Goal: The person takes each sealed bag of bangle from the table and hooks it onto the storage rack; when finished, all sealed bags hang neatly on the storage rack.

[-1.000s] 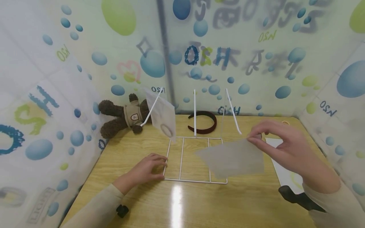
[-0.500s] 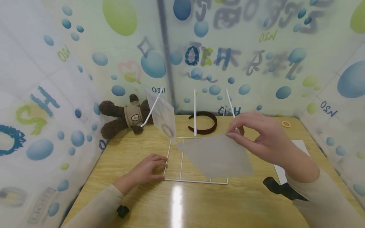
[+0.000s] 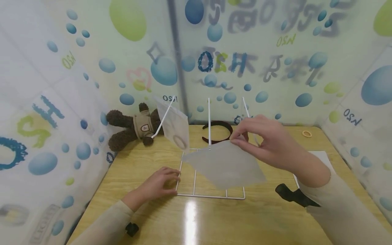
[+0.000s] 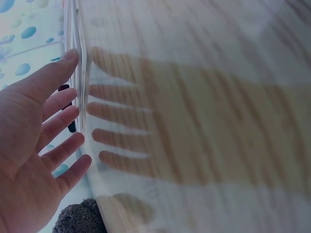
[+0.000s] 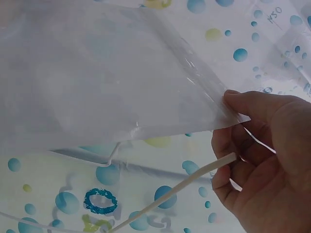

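Note:
My right hand (image 3: 269, 143) pinches a frosted plastic bag (image 3: 226, 166) near its upper corner, between thumb and fingertips. That bag hangs slanted over the base of a white wire rack (image 3: 211, 196), and the right wrist view shows a stiff band along one edge. Close by my curled lower fingers in that view is the end of a white hook (image 5: 180, 188). At the rack's left side my left hand (image 3: 156, 185) rests with its fingertips on the base wire, fingers loosely extended. Another frosted bag (image 3: 176, 124) with a round ring shape inside hangs on the left hook (image 3: 160, 122).
A brown teddy bear (image 3: 142, 126) in a tan top lies at the back left. Behind the rack is a dark headband (image 3: 225, 126). A small yellowish ring (image 3: 306, 134) and a white sheet (image 3: 321, 158) lie to the right, and patterned walls enclose the table.
My right hand has moved left with the bag, from the rack's right side to over its base near the middle hook. The left hand has stayed at the rack's left side.

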The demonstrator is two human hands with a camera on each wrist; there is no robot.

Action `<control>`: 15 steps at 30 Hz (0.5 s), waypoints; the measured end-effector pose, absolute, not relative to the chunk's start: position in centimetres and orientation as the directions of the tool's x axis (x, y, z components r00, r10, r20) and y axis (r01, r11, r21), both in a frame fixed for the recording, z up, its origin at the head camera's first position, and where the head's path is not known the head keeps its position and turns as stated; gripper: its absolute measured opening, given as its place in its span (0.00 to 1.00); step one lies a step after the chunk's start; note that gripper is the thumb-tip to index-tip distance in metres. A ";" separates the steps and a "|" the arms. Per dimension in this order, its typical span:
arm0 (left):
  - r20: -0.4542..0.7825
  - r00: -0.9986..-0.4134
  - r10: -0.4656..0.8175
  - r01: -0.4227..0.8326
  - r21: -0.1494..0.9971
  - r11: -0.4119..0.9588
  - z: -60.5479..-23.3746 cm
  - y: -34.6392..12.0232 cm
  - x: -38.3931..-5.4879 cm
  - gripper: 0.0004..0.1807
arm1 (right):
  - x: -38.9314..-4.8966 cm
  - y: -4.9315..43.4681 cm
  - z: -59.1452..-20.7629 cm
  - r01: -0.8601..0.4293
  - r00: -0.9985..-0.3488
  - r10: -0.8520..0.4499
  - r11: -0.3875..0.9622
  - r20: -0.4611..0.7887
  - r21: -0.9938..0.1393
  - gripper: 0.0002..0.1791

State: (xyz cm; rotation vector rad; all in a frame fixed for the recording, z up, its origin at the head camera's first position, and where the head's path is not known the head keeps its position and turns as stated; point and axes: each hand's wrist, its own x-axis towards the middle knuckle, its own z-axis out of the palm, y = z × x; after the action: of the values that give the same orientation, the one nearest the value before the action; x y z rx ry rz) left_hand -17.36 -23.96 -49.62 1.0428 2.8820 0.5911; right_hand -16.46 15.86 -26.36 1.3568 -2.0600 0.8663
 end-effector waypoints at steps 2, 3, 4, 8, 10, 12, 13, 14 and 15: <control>0.118 -0.770 0.627 0.623 0.351 0.699 -49.6 -24.0 -17.3 0.25 | -16.7 15.8 -26.3 -0.931 -0.357 -0.600 0.289 0.716 -0.222 0.09; 0.119 -0.768 0.629 0.626 0.349 0.698 -49.6 -23.9 -17.3 0.25 | -16.9 15.8 -26.2 -0.932 -0.354 -0.601 0.284 0.716 -0.223 0.12; 0.122 -0.766 0.631 0.628 0.347 0.696 -49.6 -23.9 -17.3 0.24 | -17.0 15.8 -26.2 -0.932 -0.356 -0.604 0.282 0.713 -0.227 0.14; 0.122 -0.770 0.627 0.625 0.346 0.700 -49.3 -23.9 -17.3 0.24 | -17.6 15.9 -26.0 -0.926 -0.374 -0.620 0.294 0.690 -0.237 0.15; 0.123 -0.770 0.626 0.625 0.343 0.702 -49.2 -23.8 -17.3 0.24 | -17.9 15.9 -25.9 -0.920 -0.388 -0.629 0.306 0.673 -0.243 0.13; 0.119 -0.771 0.626 0.623 0.343 0.703 -49.1 -23.8 -17.3 0.24 | -18.4 15.9 -25.9 -0.915 -0.401 -0.637 0.317 0.659 -0.251 0.12; 0.116 -0.771 0.626 0.622 0.345 0.703 -49.1 -23.8 -17.3 0.24 | -18.7 15.9 -25.8 -0.912 -0.407 -0.640 0.319 0.652 -0.257 0.11; 0.114 -0.771 0.626 0.622 0.345 0.703 -49.1 -23.8 -17.3 0.24 | -19.0 15.8 -25.8 -0.911 -0.410 -0.642 0.318 0.648 -0.262 0.11; 0.113 -0.771 0.627 0.622 0.345 0.703 -49.2 -23.8 -17.3 0.24 | -19.3 15.8 -25.9 -0.910 -0.414 -0.643 0.319 0.644 -0.266 0.10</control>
State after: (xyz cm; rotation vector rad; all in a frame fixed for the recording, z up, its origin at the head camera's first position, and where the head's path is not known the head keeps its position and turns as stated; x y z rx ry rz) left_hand -17.28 -23.79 -49.17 1.0580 2.8871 0.5771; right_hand -19.31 15.82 -25.86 1.3742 -2.1685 0.8516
